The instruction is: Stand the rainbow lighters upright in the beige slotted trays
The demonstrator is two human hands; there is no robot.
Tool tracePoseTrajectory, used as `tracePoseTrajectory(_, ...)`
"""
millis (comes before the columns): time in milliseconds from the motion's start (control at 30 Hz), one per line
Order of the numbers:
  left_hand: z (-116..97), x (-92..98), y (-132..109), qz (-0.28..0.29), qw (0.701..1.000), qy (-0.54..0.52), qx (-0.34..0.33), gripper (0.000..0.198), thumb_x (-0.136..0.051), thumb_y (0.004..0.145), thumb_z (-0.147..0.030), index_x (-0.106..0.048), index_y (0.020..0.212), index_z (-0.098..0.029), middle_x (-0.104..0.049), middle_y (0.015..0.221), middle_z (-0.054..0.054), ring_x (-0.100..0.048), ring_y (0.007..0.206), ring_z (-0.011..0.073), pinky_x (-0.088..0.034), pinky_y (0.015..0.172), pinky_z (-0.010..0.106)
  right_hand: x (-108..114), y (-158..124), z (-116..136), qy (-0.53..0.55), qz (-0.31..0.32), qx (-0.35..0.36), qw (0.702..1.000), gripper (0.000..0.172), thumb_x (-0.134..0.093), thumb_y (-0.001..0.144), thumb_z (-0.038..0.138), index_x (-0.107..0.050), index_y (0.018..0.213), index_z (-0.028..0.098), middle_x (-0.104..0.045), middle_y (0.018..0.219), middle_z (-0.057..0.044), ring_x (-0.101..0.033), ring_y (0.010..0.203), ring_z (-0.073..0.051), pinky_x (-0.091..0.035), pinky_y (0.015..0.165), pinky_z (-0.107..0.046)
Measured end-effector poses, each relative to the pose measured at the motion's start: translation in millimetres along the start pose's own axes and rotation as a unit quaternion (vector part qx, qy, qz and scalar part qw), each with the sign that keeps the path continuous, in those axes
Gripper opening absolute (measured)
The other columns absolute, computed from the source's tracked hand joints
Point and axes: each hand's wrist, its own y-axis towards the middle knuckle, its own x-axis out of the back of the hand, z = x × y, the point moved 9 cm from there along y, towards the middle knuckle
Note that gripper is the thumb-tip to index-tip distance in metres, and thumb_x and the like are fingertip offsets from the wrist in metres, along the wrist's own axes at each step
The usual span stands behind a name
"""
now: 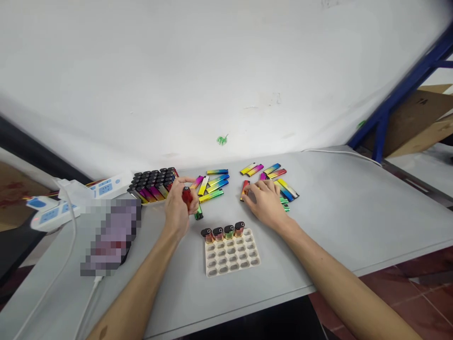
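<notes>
My left hand (179, 203) is closed around a red lighter (187, 195), upright with its dark end up. The thumb and index finger of my right hand (265, 200) are at a red and yellow lighter (244, 190) lying on the table; its other fingers curl over more lighters, partly hidden beneath. A cream tray (231, 273) with rows of oval slots lies between my forearms. Several lighters with black tops stand along its far row, among them a green one (229, 231). Shiny lighters, such as a yellow and green one (211, 196), lie loose near my left hand.
A packed block of upright black-topped lighters (152, 184) stands beyond my left hand. At the left are a white power strip (53, 215), a blurred phone (113, 233) and white cables. A white wall (219, 85) borders the grey table (336, 208); a blue frame (382, 113) and cardboard (414, 118) are right.
</notes>
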Motion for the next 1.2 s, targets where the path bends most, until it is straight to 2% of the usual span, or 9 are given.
tracePoseTrajectory(167, -3, 4.0, -1, -0.024, 0.998, 0.041, -0.033, 0.028, -0.042, 0.092, -0.051, -0.055, 0.092, -0.025, -0.038, 0.045, -0.007, -0.028, 0.039, 0.0091, -0.023, 0.039, 0.019, 1, 0, 0, 0.007, 0.003, -0.005, 1.0, 0.022, -0.053, 0.094, 0.041, -0.067, 0.099, 0.024, -0.065, 0.1, -0.009, -0.046, 0.107, -0.029, -0.031, 0.094, -0.044)
tracePoseTrajectory(300, -5, 1.2, -2, -0.001, 0.997, 0.051, -0.055, 0.046, -0.036, 0.092, -0.063, -0.056, 0.092, -0.023, -0.042, 0.051, -0.005, -0.031, 0.042, 0.0092, -0.026, 0.041, 0.022, 1, 1, 2, 0.012, 0.01, 0.001, 1.0, 0.022, -0.053, 0.094, 0.042, -0.066, 0.096, 0.024, -0.066, 0.097, -0.008, -0.047, 0.104, -0.029, -0.031, 0.092, -0.043)
tracePoseTrajectory(500, -10, 0.2, -2, -0.003, 0.989, 0.125, -0.08, 0.01, -0.052, 0.088, -0.032, -0.046, 0.094, -0.025, -0.05, 0.064, -0.007, -0.044, 0.052, 0.0094, -0.035, 0.049, 0.021, 3, -1, 11, 0.011, 0.019, 0.024, 0.999, 0.03, -0.055, 0.09, 0.052, -0.062, 0.088, 0.023, -0.066, 0.092, -0.008, -0.048, 0.1, -0.029, -0.031, 0.091, -0.043)
tracePoseTrajectory(633, -28, -14.2, -11, 0.042, 0.97, 0.221, -0.092, 0.013, -0.049, 0.091, -0.033, -0.057, 0.093, -0.022, -0.063, 0.09, 0.0, -0.058, 0.08, 0.0138, -0.047, 0.074, 0.028, 0, -2, 13, 0.013, 0.035, 0.037, 0.999, 0.025, -0.063, 0.084, 0.046, -0.059, 0.087, 0.022, -0.067, 0.094, -0.007, -0.049, 0.101, -0.028, -0.03, 0.092, -0.042)
tracePoseTrajectory(700, -46, -29.9, -22, 0.086, 0.946, 0.286, -0.128, 0.019, -0.055, 0.09, -0.037, -0.064, 0.099, -0.023, -0.065, 0.102, 0.002, -0.058, 0.098, 0.0179, -0.045, 0.089, 0.032, -2, -2, 14, 0.025, 0.043, 0.052, 0.997, 0.018, -0.063, 0.085, 0.038, -0.058, 0.089, 0.021, -0.067, 0.096, -0.006, -0.05, 0.101, -0.027, -0.03, 0.092, -0.041)
tracePoseTrajectory(767, -63, -50.3, -38, 0.126, 0.905, 0.365, -0.179, 0.019, -0.06, 0.088, -0.038, -0.068, 0.101, -0.025, -0.065, 0.106, 0.003, -0.055, 0.108, 0.0205, -0.042, 0.097, 0.036, -2, -1, 14, 0.035, 0.047, 0.061, 0.996, 0.01, -0.06, 0.086, 0.029, -0.059, 0.091, 0.021, -0.068, 0.096, -0.006, -0.05, 0.1, -0.027, -0.03, 0.091, -0.04)
tracePoseTrajectory(867, -78, -85.4, -68, 0.182, 0.843, 0.446, -0.238, 0.016, -0.065, 0.087, -0.035, -0.07, 0.1, -0.028, -0.068, 0.103, 0.001, -0.056, 0.103, 0.02, -0.042, 0.095, 0.037, 1, -1, 15, 0.049, 0.054, 0.06, 0.996, 0.008, -0.058, 0.086, 0.023, -0.06, 0.093, 0.02, -0.069, 0.098, -0.006, -0.05, 0.097, -0.026, -0.03, 0.089, -0.038)
tracePoseTrajectory(1000, -77, -123.1, -95, 0.237, 0.781, 0.507, -0.277, 0.013, -0.066, 0.086, -0.028, -0.071, 0.098, -0.027, -0.071, 0.094, -0.001, -0.055, 0.097, 0.0199, -0.042, 0.091, 0.038, 8, -2, 19, 0.068, 0.08, 0.05, 0.993, 0.01, -0.054, 0.089, 0.021, -0.061, 0.096, 0.019, -0.07, 0.1, -0.007, -0.049, 0.098, -0.025, -0.03, 0.088, -0.036)
tracePoseTrajectory(1200, -59, -134.7, -91, 0.249, 0.721, 0.598, -0.246, 0.013, -0.065, 0.084, -0.029, -0.069, 0.096, -0.027, -0.07, 0.084, 0.0, -0.055, 0.096, 0.023, -0.039, 0.089, 0.042, 12, 0, 14, 0.099, 0.051, 0.036, 0.993, 0.01, -0.054, 0.089, 0.02, -0.061, 0.096, 0.019, -0.07, 0.099, -0.006, -0.05, 0.097, -0.025, -0.03, 0.088, -0.036)
